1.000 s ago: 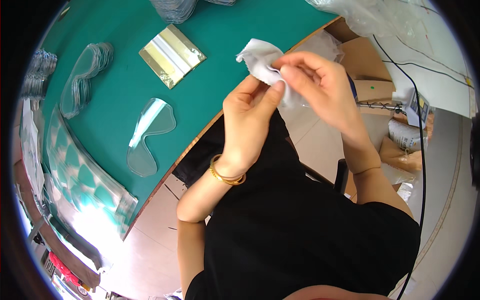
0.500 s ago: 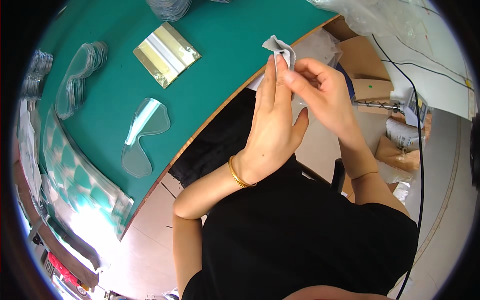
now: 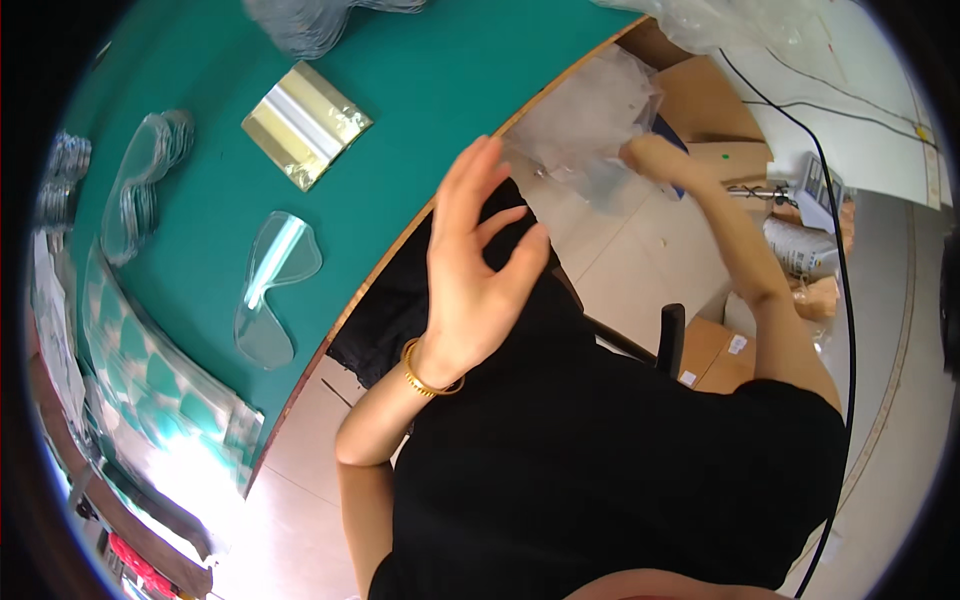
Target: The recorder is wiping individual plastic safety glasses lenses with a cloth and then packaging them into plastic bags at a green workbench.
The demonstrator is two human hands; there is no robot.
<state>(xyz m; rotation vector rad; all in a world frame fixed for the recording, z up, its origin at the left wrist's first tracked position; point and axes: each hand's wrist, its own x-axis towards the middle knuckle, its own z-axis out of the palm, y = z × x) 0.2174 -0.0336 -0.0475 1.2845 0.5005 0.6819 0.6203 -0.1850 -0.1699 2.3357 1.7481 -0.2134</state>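
Note:
My left hand [image 3: 475, 270], with a gold bracelet [image 3: 418, 372] at the wrist, is raised near the table's edge. Its fingers and thumb are apart, with nothing in them. My right hand [image 3: 652, 155] reaches beyond the table edge to a clear plastic bag [image 3: 590, 115]; its fingertips are hidden, so I cannot see what they hold. On the green table [image 3: 400, 130] lies a clear, goggle-shaped plastic lens [image 3: 268, 330] with a bright reflective strip. Farther back is a flat, pale-gold packet [image 3: 307, 125] with a silvery band.
Stacked clear lenses [image 3: 130, 215] stand at the left, with another stack [image 3: 310, 25] at the far edge. Clear sheets [image 3: 165, 370] lie along the table's left side. Cardboard boxes [image 3: 705, 100], a small scale [image 3: 820, 190] and a hanging black cable [image 3: 845, 330] are at the right.
My hands have parted. The right has moved away to the plastic bag, and the small grey cloth-like piece with zigzag edges is out of sight. My left hand has come back and opened.

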